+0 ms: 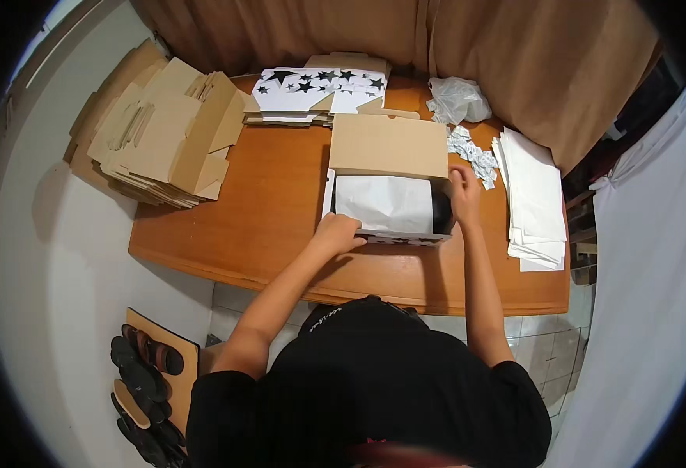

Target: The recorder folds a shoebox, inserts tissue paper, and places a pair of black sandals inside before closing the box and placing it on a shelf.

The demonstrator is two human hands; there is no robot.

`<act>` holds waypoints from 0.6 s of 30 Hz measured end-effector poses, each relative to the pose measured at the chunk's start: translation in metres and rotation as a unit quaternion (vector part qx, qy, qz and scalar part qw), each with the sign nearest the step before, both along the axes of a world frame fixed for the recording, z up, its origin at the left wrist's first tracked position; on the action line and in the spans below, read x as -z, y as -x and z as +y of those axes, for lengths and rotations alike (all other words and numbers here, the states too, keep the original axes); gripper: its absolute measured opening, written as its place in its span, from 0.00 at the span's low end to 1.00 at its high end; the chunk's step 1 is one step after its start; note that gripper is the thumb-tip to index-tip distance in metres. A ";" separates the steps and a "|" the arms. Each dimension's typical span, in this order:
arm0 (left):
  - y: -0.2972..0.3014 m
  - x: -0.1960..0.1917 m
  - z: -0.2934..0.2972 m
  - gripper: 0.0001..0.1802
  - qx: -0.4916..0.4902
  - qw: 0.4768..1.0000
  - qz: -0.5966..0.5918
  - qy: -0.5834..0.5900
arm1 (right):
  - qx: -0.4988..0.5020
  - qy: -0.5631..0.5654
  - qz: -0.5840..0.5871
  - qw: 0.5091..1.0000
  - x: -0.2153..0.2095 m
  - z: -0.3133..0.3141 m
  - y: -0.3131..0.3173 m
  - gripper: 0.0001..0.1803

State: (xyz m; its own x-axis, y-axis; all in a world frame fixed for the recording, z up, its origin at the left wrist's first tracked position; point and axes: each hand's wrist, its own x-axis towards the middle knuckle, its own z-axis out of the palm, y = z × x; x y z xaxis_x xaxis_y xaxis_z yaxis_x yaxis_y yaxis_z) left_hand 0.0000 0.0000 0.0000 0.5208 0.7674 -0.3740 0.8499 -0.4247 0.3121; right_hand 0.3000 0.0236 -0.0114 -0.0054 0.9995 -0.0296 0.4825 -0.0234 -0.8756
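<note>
An open cardboard box with its brown lid flipped back sits in the middle of the wooden table. White tissue paper covers most of its inside, and something dark shows at the right end. My left hand rests on the box's near left corner, fingers curled against the paper. My right hand presses at the right end of the box, beside the dark thing.
Flat brown cardboard blanks are piled at the table's left end. Star-printed flat boxes lie at the back. A stack of white paper sheets, small white packets and a crumpled plastic bag lie to the right. Sandals rest on the floor.
</note>
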 end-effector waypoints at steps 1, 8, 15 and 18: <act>-0.001 0.000 -0.002 0.21 0.004 1.000 -0.014 -0.021 | 0.088 -0.096 0.046 0.990 0.012 0.000 -0.001 0.25; 0.018 0.024 -0.005 0.12 0.039 0.968 -0.159 -0.189 | 0.173 -0.185 0.009 0.967 0.056 0.014 0.029 0.30; 0.023 0.022 -0.012 0.10 0.030 0.935 -0.254 -0.246 | 0.175 -0.026 0.340 0.924 0.053 0.043 -0.005 0.31; 0.027 0.021 -0.017 0.12 0.017 0.926 -0.253 -0.281 | 0.208 -0.027 0.404 0.890 0.047 0.049 -0.003 0.30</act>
State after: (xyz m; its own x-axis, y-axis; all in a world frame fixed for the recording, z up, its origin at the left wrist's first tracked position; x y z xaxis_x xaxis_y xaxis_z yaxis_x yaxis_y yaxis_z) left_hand -0.0272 -0.0174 -0.0214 0.5482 0.7463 0.3775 0.6384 -0.6650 0.3876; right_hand 0.3026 0.0728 -0.0582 0.3674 0.9202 -0.1353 -0.3468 0.0006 -0.9379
